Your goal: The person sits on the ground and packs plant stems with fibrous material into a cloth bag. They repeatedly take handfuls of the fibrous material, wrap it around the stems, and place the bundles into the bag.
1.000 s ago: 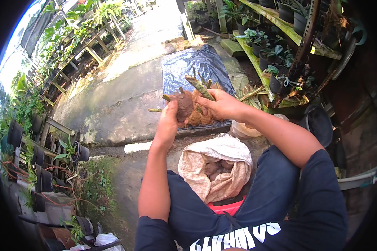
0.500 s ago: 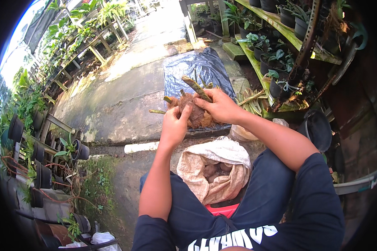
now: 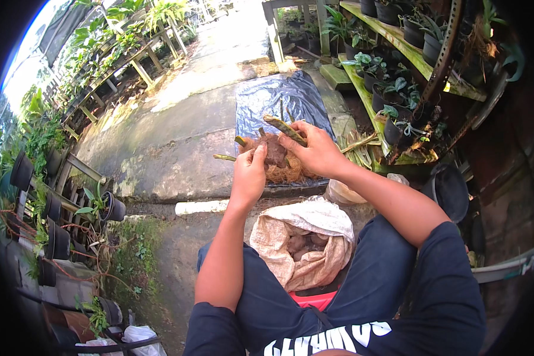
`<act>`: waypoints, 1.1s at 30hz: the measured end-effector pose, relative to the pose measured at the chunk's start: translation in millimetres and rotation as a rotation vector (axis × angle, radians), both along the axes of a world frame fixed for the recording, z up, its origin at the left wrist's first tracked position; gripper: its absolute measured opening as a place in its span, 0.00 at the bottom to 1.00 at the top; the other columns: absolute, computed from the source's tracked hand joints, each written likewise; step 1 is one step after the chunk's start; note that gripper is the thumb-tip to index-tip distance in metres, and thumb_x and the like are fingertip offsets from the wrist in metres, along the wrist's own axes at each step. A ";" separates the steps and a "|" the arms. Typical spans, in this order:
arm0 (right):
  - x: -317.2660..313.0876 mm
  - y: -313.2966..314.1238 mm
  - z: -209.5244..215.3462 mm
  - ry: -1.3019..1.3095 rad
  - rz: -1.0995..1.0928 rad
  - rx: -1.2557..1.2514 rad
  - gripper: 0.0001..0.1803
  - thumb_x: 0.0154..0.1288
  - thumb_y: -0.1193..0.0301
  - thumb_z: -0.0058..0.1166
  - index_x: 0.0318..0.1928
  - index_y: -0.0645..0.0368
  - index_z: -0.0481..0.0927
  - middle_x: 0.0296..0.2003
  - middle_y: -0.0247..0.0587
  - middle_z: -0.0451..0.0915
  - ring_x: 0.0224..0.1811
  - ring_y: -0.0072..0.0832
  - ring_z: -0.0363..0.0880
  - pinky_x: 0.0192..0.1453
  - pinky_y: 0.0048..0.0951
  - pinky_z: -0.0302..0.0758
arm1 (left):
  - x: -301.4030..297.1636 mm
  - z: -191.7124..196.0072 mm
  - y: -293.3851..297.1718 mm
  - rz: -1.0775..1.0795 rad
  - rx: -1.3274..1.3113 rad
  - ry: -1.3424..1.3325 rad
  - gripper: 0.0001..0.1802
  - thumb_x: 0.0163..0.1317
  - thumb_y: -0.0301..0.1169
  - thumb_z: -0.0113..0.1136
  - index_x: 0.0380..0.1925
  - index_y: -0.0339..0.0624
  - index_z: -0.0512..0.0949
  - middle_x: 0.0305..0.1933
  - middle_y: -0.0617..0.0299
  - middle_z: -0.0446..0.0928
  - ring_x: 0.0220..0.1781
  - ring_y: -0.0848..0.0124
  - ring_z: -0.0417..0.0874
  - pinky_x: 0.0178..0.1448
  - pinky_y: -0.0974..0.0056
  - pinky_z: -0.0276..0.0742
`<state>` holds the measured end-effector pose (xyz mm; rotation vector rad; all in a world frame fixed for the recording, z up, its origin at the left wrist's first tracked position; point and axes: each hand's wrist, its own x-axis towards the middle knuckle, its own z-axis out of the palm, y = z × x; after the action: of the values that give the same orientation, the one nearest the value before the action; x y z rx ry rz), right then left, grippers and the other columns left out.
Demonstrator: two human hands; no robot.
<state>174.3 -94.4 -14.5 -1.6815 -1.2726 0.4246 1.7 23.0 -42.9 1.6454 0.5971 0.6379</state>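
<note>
In front of me, above a black plastic sheet (image 3: 261,98), is a brown, earthy, fibrous clump (image 3: 275,155) with several cut green stem stubs poking out. My left hand (image 3: 249,175) is closed on the clump's near left side, thumb pressed against it. From the right, my right hand (image 3: 315,151) curls around the clump's upper right, its thumb and fingers beside the thickest stub (image 3: 283,129). Fingertips behind the clump are hidden. Between my knees an open white woven sack (image 3: 270,249) with a rolled rim contains brown lumps.
Shelves of potted plants (image 3: 391,89) stand at the right, with a black bucket (image 3: 451,193) below. Plant benches (image 3: 139,71) line the far left, and more black pots (image 3: 114,207) hang nearer. A white pipe (image 3: 202,207) lies across the concrete. A pale plastic bag (image 3: 344,193) sits behind the sack.
My right thumb has shifted slightly up along the clump beside the thick stub, exposing more of its dark middle. Both hands keep their hold; the view has shifted a little.
</note>
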 end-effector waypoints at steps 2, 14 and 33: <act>1.5 -0.3 0.9 -0.025 -0.003 -0.083 0.35 0.74 0.45 0.60 0.57 0.70 0.83 0.50 0.61 0.86 0.55 0.46 0.86 0.59 0.43 0.78 | 1.3 1.6 -1.2 0.103 0.191 0.084 0.22 0.81 0.42 0.51 0.48 0.32 0.85 0.38 0.65 0.87 0.38 0.74 0.82 0.47 0.66 0.76; -12.3 -15.9 24.5 0.391 0.160 -0.459 0.42 0.75 0.35 0.52 0.59 0.67 0.82 0.37 0.43 0.81 0.34 0.23 0.79 0.34 0.31 0.75 | 11.0 9.4 -45.5 0.099 0.448 -0.125 0.20 0.78 0.38 0.53 0.42 0.29 0.83 0.35 0.43 0.87 0.39 0.47 0.89 0.45 0.51 0.80; 13.2 -19.6 33.8 0.428 0.267 -0.369 0.29 0.73 0.47 0.63 0.45 0.66 0.85 0.38 0.45 0.89 0.27 0.20 0.77 0.30 0.28 0.75 | -6.1 25.1 -29.2 -0.216 -0.334 -0.347 0.11 0.80 0.35 0.58 0.50 0.39 0.81 0.39 0.74 0.77 0.36 0.83 0.70 0.38 0.70 0.66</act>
<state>187.5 -114.0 19.2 -1.5978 -1.1414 1.1739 -4.4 -6.3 -17.7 1.2298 0.2514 0.6094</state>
